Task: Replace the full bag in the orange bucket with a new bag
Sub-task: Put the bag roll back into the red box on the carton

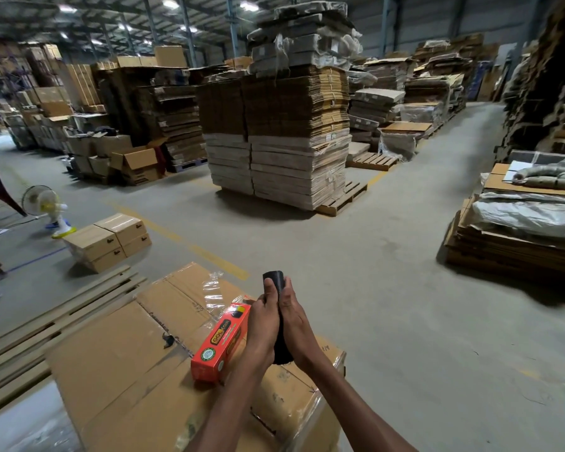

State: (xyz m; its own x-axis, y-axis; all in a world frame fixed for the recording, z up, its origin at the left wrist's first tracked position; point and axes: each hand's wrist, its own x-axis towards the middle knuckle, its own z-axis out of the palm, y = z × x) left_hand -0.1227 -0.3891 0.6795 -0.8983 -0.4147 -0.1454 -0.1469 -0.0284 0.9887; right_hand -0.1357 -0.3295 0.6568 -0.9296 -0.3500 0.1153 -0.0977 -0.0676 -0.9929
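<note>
Bag roll (pixel 274 279): black, above the carton's (pixel 118 347) right edge, long axis pointing away from the person, far end free.
Orange box (pixel 221 342): on the carton, just left.
Left grip (pixel 261 321): clasping the roll's left side.
Right grip (pixel 294 321): clasping its right side.
Bucket: not in view.

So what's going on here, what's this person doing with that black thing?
A person in a warehouse grips a black roll, probably new bin bags, upright between the left hand and the right hand. The hands are above a big cardboard carton, and a red-orange box lies on it beside them. No orange bucket is in view, so the bag swap itself isn't visible yet.
</note>
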